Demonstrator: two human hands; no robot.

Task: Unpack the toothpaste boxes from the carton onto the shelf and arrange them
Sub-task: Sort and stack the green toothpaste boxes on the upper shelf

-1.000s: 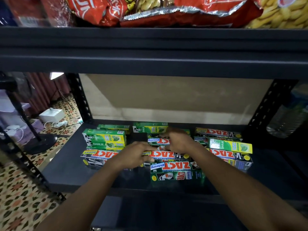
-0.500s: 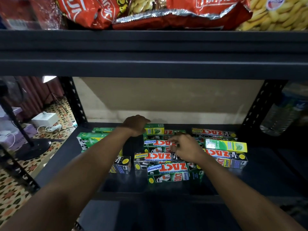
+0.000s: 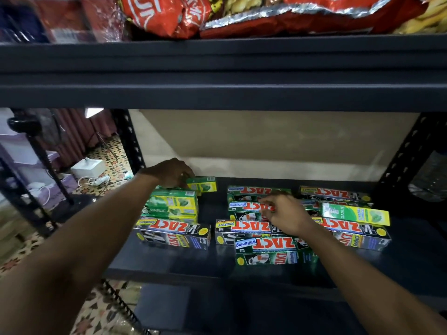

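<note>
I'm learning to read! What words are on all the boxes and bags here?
"ZACT": black box, upside down.
"Smokers": its yellow label.
"Whitening": front green box.
"DARLIE": yellow-green box.
Small print on the boxes: too small.
Red snack bags: letters cut off, unreadable.

ZACT boxes (image 3: pixel 171 234), DARLIE boxes (image 3: pixel 355 213)

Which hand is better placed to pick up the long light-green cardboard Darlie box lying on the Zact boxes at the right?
Probably the right hand: it is at the middle Zact boxes, next to the light-green Darlie box. The left hand is at the back left, holding a small green cardboard box.
</note>
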